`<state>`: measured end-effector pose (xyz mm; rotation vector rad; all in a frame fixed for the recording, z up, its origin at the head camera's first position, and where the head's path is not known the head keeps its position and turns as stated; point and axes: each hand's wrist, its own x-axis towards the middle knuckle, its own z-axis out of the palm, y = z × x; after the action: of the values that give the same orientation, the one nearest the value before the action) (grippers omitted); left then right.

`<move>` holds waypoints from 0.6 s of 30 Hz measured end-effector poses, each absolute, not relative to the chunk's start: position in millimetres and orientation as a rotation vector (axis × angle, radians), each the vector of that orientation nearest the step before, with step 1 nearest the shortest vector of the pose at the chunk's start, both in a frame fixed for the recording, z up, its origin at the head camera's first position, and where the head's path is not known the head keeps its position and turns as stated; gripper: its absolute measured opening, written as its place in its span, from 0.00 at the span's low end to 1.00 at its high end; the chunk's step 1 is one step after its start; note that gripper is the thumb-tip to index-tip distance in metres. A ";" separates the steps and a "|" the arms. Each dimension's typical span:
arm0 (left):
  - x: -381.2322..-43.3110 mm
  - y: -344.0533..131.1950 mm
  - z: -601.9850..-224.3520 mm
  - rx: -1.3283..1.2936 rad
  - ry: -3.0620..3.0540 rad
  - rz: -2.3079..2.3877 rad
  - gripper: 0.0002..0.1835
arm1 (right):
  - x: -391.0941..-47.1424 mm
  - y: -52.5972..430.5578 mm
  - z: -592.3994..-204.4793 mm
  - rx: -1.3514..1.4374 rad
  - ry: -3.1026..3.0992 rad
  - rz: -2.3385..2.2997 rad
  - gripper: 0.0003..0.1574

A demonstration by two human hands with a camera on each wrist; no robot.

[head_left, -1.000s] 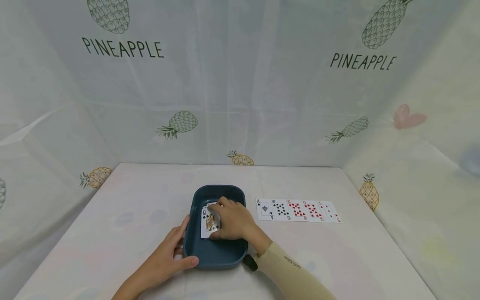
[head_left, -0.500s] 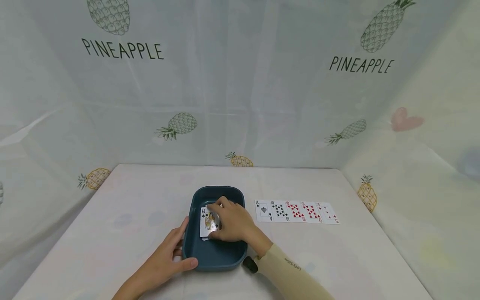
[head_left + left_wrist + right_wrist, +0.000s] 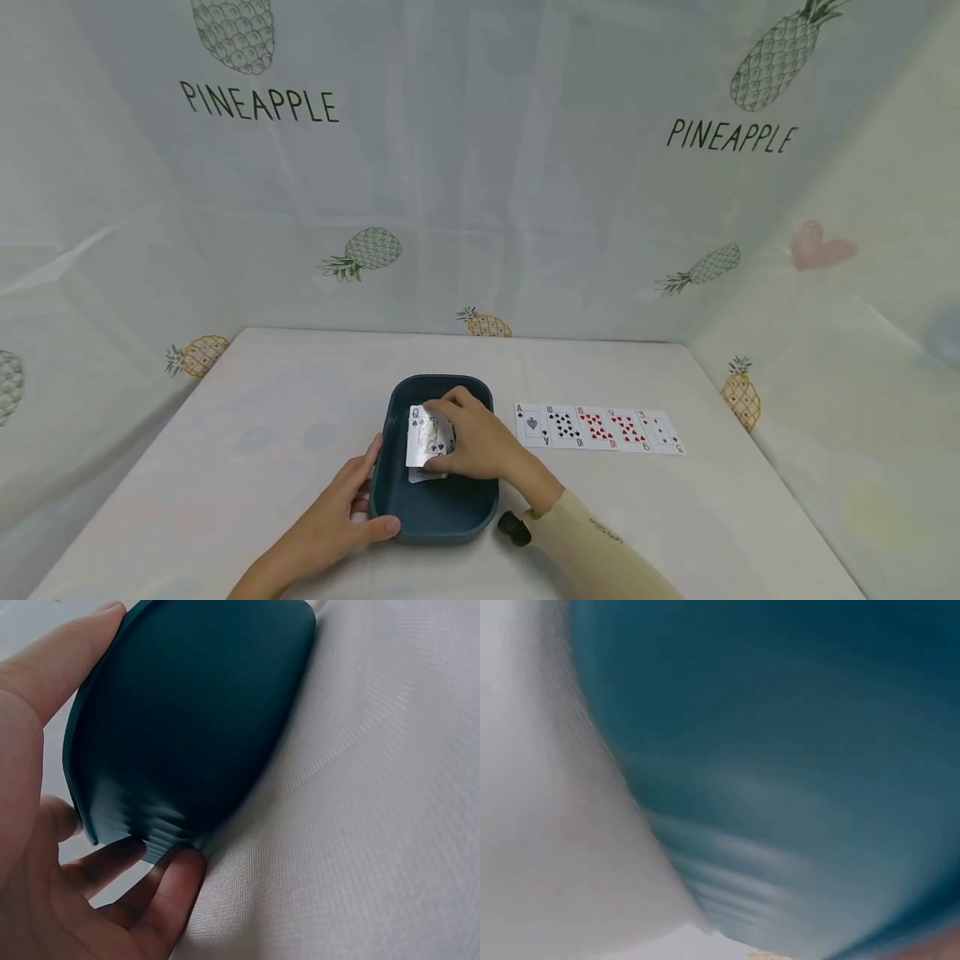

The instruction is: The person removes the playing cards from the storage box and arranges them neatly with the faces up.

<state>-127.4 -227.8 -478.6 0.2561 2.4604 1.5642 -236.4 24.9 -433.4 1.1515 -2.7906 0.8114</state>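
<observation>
A queen of spades playing card (image 3: 421,437) is lifted and tilted inside a dark blue tray (image 3: 437,510). My right hand (image 3: 480,442) pinches it by its top and bottom edges, with fingers at the top and thumb at the bottom. Part of another card (image 3: 422,477) shows beneath it on the tray floor; how many cards are held is hidden. My left hand (image 3: 341,508) holds the tray's left side, the thumb near the front corner. In the left wrist view its fingers (image 3: 176,892) touch the tray's outer wall (image 3: 202,697). In the right wrist view only the tray's wall (image 3: 765,750) shows clearly.
To the right of the tray, several face-up playing cards (image 3: 598,428) lie side by side in a row on the white tablecloth (image 3: 637,517). A pineapple-print sheet (image 3: 480,192) stands behind and along both sides. A small black object (image 3: 513,529) sits by the right sleeve.
The queen of spades has come up off the card below and now tilts, gripped in my right hand, which shifted slightly. My left hand keeps its place on the tray.
</observation>
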 end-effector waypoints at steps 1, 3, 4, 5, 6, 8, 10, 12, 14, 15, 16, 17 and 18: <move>-127.6 -227.5 -478.2 0.251 2.467 1.557 0.58 | -235.9 28.1 -431.3 1.154 -2.788 0.843 0.51; -128.0 -227.1 -477.7 0.240 2.475 1.541 0.58 | -235.0 35.1 -427.9 1.154 -2.791 0.894 0.51; -128.3 -226.9 -477.6 0.234 2.483 1.529 0.58 | -234.7 38.7 -426.3 1.157 -2.793 0.908 0.51; -128.4 -226.6 -477.7 0.231 2.485 1.527 0.58 | -234.6 42.3 -424.8 1.161 -2.792 0.919 0.52; -128.4 -226.2 -477.8 0.229 2.486 1.528 0.58 | -234.8 45.8 -423.6 1.161 -2.792 0.927 0.52; -128.4 -225.5 -478.5 0.228 2.489 1.535 0.58 | -234.9 52.6 -421.7 1.159 -2.791 0.940 0.53; -127.8 -225.3 -479.2 0.219 2.493 1.542 0.58 | -234.5 58.8 -419.5 1.162 -2.777 0.970 0.53; -126.9 -225.1 -480.1 0.202 2.500 1.541 0.59 | -233.1 65.2 -418.6 1.143 -2.773 1.016 0.52; -126.6 -224.1 -481.2 0.181 2.502 1.530 0.59 | -230.7 72.4 -418.4 1.105 -2.774 1.084 0.52; -126.6 -223.5 -481.6 0.169 2.502 1.527 0.59 | -229.5 76.2 -418.9 1.083 -2.773 1.119 0.52; -126.8 -223.2 -482.0 0.164 2.502 1.525 0.59 | -228.4 80.2 -419.8 1.058 -2.775 1.155 0.52; -127.2 -223.0 -482.1 0.168 2.502 1.528 0.59 | -227.2 84.2 -420.9 1.032 -2.777 1.193 0.53; -127.8 -223.2 -482.0 0.173 2.503 1.532 0.59 | -225.9 88.2 -421.9 1.010 -2.774 1.226 0.53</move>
<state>-127.8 -223.2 -482.0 0.1726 2.5032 1.5318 -225.9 88.2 -421.9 1.0105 -2.7739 1.2258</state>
